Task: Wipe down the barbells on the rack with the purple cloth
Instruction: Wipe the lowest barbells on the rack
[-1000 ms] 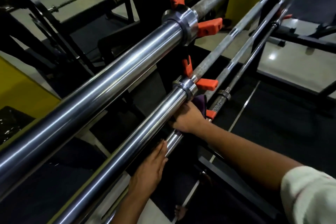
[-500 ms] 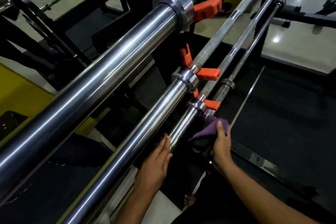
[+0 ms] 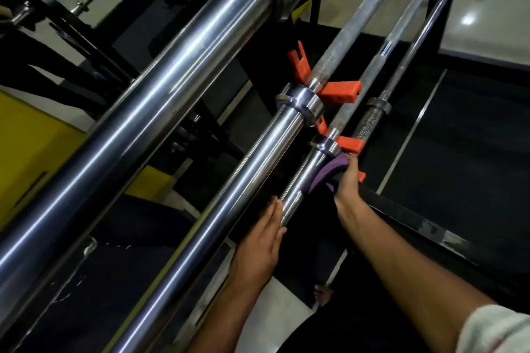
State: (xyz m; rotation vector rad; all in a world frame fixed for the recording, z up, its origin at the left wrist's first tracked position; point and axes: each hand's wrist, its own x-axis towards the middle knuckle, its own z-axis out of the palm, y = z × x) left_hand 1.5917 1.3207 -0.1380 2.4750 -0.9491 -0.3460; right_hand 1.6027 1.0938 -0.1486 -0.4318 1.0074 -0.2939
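Note:
Several chrome barbells lie on orange rack hooks (image 3: 341,91), running from lower left to upper right. The purple cloth (image 3: 327,178) is wrapped over the sleeve of the third barbell (image 3: 301,180), just below its collar. My right hand (image 3: 348,180) grips the cloth against that sleeve. My left hand (image 3: 262,241) lies flat with straight fingers between the second barbell sleeve (image 3: 229,203) and the third one, touching the sleeve. The top barbell (image 3: 160,94) is the thickest in view and nearest the camera.
A fourth, thinner bar (image 3: 370,123) with a knurled end lies right of the cloth. Black rack uprights (image 3: 272,46) stand behind the bars. Black floor mats (image 3: 473,152), a yellow panel (image 3: 37,152) at left and a bare foot (image 3: 322,295) are below.
My right hand came out from under the second bar with the cloth and now holds it round the third barbell's sleeve. The view has tilted down; my left hand stays by the sleeve.

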